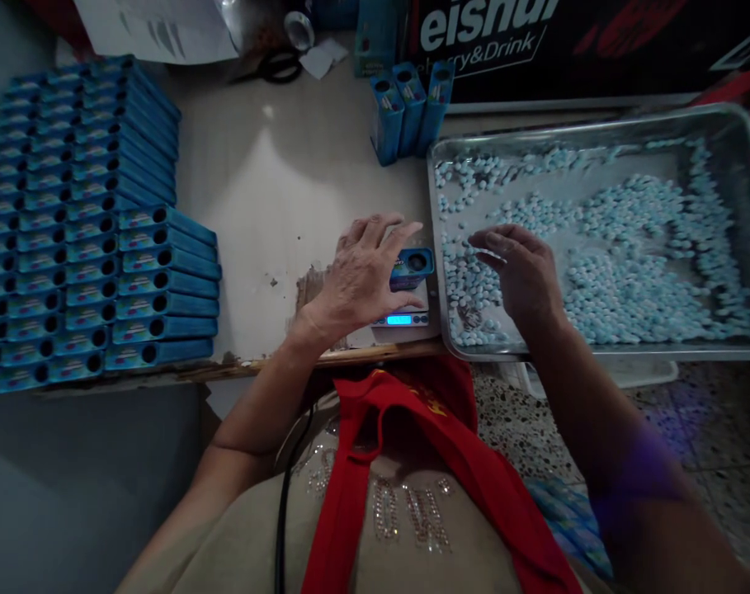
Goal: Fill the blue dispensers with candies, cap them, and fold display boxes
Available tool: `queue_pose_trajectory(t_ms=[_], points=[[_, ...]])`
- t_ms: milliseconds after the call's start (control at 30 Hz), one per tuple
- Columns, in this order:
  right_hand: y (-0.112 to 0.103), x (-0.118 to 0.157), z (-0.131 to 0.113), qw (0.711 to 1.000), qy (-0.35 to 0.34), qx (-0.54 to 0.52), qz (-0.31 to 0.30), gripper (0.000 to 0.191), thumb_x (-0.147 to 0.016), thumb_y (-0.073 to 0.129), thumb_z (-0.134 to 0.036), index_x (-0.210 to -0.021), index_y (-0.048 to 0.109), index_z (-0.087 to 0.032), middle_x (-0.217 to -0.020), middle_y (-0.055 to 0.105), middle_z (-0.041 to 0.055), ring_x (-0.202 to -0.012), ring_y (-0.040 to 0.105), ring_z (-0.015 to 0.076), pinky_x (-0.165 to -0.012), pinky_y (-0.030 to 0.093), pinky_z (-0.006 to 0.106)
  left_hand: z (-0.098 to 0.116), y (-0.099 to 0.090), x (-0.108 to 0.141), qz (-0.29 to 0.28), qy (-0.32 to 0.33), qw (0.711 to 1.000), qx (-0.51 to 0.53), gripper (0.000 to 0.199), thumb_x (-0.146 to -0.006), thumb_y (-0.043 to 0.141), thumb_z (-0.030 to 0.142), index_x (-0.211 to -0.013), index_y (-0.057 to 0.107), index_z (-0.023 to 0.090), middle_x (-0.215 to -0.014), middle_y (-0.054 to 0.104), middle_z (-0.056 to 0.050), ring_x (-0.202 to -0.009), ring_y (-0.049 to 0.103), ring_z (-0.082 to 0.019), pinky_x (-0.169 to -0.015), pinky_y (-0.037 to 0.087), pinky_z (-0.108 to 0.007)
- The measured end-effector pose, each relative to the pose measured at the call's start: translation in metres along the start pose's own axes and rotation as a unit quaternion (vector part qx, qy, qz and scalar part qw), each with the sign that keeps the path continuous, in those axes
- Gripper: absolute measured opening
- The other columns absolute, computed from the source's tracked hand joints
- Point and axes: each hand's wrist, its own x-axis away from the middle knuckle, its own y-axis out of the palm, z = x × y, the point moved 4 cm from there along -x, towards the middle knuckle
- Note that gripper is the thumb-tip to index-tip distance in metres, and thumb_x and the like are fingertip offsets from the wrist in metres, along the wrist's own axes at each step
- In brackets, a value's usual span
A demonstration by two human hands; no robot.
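Note:
A small blue box (412, 266) with a dark round hole stands on a digital scale (417, 317) with a lit display. Around the box's left side my left hand (365, 268) is spread, thumb and fingers apart, with nothing visibly gripped. My right hand (523, 268) hovers over the left part of a metal tray (440, 247) of small light-blue and white pieces (622, 289). Its thumb and fingertips are pressed together; whatever they hold, if anything, is too small to make out.
Many blue boxes (53, 239) are stacked in rows at the left. Several more blue boxes (388, 120) stand behind the scale. Black scissors (280, 66) lie at the back, and a large black printed box (492, 58) rises behind the tray.

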Motion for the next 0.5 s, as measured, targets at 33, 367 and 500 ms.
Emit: queue_pose_trajectory(t_ms=[33,367,500], points=[[0.000,-0.001,0.001,1.000,-0.004,0.004,-0.005,0.017,-0.084,0.073,-0.046,-0.086,0.070,-0.029,-0.097,0.073,0.0017,-0.101,0.069,0.0209,-0.094,0.052,0.037,-0.003,0.001,0.002,0.005,-0.013,1.000,0.005,0.079,-0.075,0.092,0.049,-0.142,0.059,0.023,-0.147,0.059,-0.013,-0.142,0.052,-0.038,-0.120,0.043,-0.056],[0.012,-0.001,0.007,0.989,0.091,-0.053,-0.103,0.038,-0.088,0.070,-0.066,-0.095,0.074,-0.029,-0.078,0.070,0.0018,-0.050,0.046,0.0121,-0.047,0.035,0.030,-0.023,0.019,0.012,0.078,-0.057,0.978,0.187,0.031,-0.087,0.078,0.027,-0.118,0.071,0.024,-0.105,0.076,-0.004,-0.096,0.071,-0.021,-0.088,0.060,-0.035],[0.021,-0.003,0.015,0.956,0.208,-0.152,-0.138,0.058,-0.084,0.062,-0.083,-0.089,0.069,-0.026,-0.075,0.070,0.0001,-0.049,0.050,0.0113,-0.043,0.040,0.025,0.004,0.014,-0.008,0.108,0.085,0.990,0.030,0.039,-0.087,0.069,0.014,-0.122,0.072,0.031,-0.123,0.074,-0.004,-0.115,0.064,-0.025,-0.107,0.050,-0.046]])
